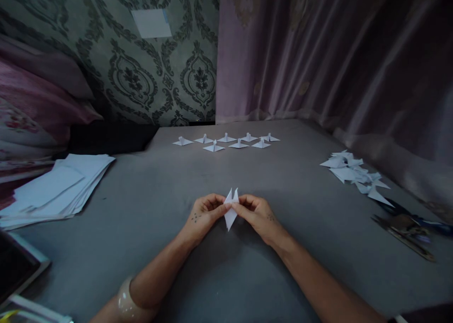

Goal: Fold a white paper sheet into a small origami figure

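Note:
Between my two hands, just above the grey table, is a white folded paper piece (230,217) with two narrow points upward and one wider point downward. My left hand (207,212) pinches its left side between thumb and fingers. On the right side, my right hand (257,213) grips it the same way, the two thumbs almost meeting at its middle. The fingertips behind the paper are partly hidden.
Several finished paper birds (214,147) stand in rows at the table's far end. A heap of folded paper birds (348,169) lies at right, near scissors-like tools (403,238). Paper sheets (63,186) are stacked at left, above a dark framed object (19,261).

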`<action>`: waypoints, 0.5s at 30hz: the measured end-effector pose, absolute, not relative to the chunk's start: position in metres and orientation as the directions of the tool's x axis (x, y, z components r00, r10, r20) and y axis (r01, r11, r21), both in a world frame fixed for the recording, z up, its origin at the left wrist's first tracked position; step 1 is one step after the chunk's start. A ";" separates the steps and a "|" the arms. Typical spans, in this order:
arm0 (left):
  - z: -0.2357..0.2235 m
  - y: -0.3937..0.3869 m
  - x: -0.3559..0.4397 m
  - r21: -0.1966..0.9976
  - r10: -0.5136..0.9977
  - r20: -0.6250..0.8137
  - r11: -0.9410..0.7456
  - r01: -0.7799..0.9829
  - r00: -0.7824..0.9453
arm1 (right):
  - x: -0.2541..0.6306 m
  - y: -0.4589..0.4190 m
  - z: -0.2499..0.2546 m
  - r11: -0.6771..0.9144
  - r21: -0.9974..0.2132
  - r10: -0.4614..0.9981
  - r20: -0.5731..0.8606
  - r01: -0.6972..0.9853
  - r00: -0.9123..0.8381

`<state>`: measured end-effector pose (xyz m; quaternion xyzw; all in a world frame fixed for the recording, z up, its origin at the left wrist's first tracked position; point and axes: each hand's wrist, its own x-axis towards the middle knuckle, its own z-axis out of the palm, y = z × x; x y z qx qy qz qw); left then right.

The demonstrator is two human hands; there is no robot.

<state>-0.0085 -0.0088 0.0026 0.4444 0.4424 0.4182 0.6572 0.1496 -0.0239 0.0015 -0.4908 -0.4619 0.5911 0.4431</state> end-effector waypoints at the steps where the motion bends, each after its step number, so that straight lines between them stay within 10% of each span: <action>1: 0.002 -0.009 -0.009 0.954 0.941 -0.212 0.258 -0.154 0.262 | 0.150 -0.024 0.001 -0.173 -0.983 0.979 -0.165 -0.057 -0.124; 15: 0.003 -0.008 -0.006 0.966 0.976 -0.160 0.186 -0.181 0.146 | 0.145 -0.026 -0.003 -0.238 -0.967 0.966 -0.227 -0.086 -0.120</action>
